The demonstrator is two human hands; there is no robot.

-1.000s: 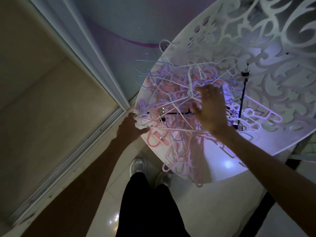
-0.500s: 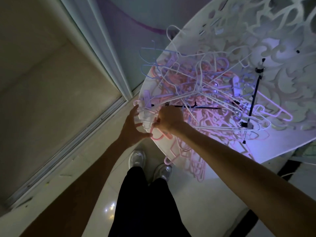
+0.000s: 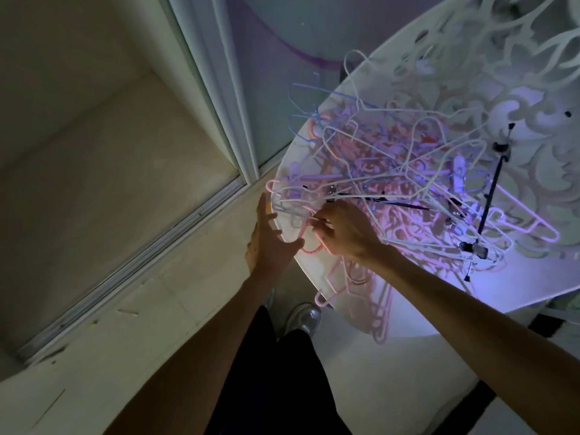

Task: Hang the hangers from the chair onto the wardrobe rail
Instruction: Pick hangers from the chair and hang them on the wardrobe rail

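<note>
Right hand [image 3: 345,230] pinches a pink hanger [image 3: 309,243] at the pile's [image 3: 408,171] 8 o'clock edge on the chair [image 3: 518,284]; left hand [image 3: 270,243] open beside it.

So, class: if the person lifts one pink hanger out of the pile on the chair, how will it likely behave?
The pink hanger is a thin open frame, so it is probably light and fairly stiff. It lies woven into the tangled pile, so it will likely snag and drag neighbours. Those overhanging the chair edge may slip off.
</note>
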